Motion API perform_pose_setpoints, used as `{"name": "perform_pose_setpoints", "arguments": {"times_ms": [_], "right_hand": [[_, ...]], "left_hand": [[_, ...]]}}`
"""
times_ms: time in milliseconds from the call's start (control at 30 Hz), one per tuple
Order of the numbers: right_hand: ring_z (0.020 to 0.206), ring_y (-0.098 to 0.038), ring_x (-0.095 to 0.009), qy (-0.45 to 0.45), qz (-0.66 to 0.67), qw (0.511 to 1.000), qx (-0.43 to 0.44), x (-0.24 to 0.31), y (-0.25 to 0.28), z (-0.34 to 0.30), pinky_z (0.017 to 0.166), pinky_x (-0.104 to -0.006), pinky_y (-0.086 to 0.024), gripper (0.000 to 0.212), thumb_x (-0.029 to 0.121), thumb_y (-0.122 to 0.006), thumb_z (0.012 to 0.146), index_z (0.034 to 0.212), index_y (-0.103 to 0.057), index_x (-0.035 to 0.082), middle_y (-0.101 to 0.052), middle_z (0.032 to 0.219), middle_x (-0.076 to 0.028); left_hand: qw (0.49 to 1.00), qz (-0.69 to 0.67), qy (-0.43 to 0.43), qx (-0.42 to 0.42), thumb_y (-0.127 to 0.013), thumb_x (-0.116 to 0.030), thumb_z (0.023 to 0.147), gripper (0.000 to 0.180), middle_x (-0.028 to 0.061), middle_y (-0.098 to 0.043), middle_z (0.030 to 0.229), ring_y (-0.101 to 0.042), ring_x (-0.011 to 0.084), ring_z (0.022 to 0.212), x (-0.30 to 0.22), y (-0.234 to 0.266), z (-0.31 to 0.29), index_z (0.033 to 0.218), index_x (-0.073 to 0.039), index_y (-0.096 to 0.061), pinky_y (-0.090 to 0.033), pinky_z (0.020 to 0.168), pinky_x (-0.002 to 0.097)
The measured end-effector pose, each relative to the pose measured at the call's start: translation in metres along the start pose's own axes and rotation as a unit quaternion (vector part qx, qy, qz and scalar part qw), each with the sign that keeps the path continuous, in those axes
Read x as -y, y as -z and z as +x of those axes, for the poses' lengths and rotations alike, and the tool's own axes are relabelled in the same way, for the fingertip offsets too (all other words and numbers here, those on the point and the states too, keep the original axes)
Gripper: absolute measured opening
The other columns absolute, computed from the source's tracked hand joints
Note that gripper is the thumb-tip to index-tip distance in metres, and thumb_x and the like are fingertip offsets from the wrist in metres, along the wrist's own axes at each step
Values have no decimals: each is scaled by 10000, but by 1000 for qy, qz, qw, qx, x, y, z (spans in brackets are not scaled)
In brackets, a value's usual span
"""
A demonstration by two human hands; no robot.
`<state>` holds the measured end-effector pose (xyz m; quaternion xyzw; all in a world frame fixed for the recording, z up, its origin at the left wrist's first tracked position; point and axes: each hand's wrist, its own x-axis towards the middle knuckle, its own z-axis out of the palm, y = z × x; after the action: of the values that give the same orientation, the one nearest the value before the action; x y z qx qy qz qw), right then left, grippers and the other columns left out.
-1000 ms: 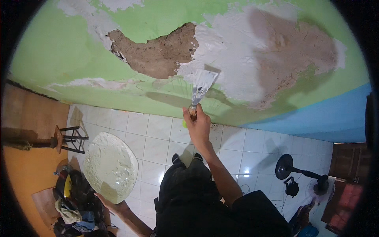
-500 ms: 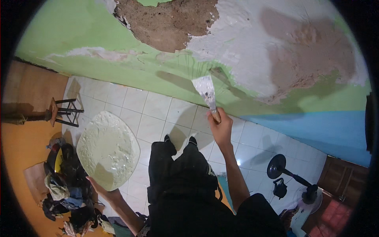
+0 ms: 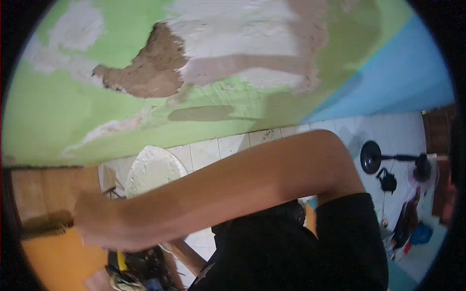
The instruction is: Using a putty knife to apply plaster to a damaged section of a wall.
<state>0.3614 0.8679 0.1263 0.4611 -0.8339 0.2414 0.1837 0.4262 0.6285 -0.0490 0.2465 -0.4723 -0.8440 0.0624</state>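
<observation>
The right hand is showing as a blur at 8 o'clock, its forearm crossing the view; whether it is gripping anything, I cannot tell. The left hand is hiding behind that forearm, its grip unseen. The plate of white paste is peeking out between 8 and 9 o'clock, and the wall's white patch is spreading at 12.

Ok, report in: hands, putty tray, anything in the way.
Right hand out left, blurred, grip unclear. Left hand hidden. Putty tray partly blocked by right forearm.
</observation>
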Motion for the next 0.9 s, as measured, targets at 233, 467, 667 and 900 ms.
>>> {"name": "perform_pose_setpoints", "arguments": {"times_ms": [233, 467, 667, 900], "right_hand": [[692, -690, -294, -149, 10, 988, -40, 8, -12, -94, 596, -452, -532, 52, 139, -681, 681, 717, -715, 124, -674, 701, -106], [703, -691, -297, -191, 80, 978, -31, 26, -89, -103, 602, -454, -533, 61, 145, -683, 676, 721, -716, 121, -679, 713, -110], [712, -692, -300, -159, 136, 978, -10, 34, -140, -80, 606, -456, -534, 70, 151, -685, 672, 725, -717, 119, -684, 724, -114], [722, -693, -303, -117, 185, 976, 4, 33, -169, -52, 612, -457, -535, 81, 157, -687, 667, 730, -719, 116, -689, 736, -118]], "left_hand": [[985, 114, 96, 88, -446, -489, 996, 626, 133, -459, 1425, -450, 295, 1306, 62, -3, -15, 1446, -60, -377, -408, 1059, 479], [973, 160, 150, 69, -441, -491, 998, 629, 131, -458, 1425, -447, 297, 1307, 85, 78, -16, 1448, -56, -375, -413, 1054, 483], [977, 150, 152, 29, -437, -492, 999, 633, 129, -457, 1424, -445, 298, 1308, 93, 136, -19, 1449, -52, -372, -417, 1051, 485], [981, 136, 141, -2, -432, -493, 1000, 636, 127, -456, 1424, -442, 301, 1310, 98, 169, -23, 1451, -48, -370, -422, 1046, 489]]}}
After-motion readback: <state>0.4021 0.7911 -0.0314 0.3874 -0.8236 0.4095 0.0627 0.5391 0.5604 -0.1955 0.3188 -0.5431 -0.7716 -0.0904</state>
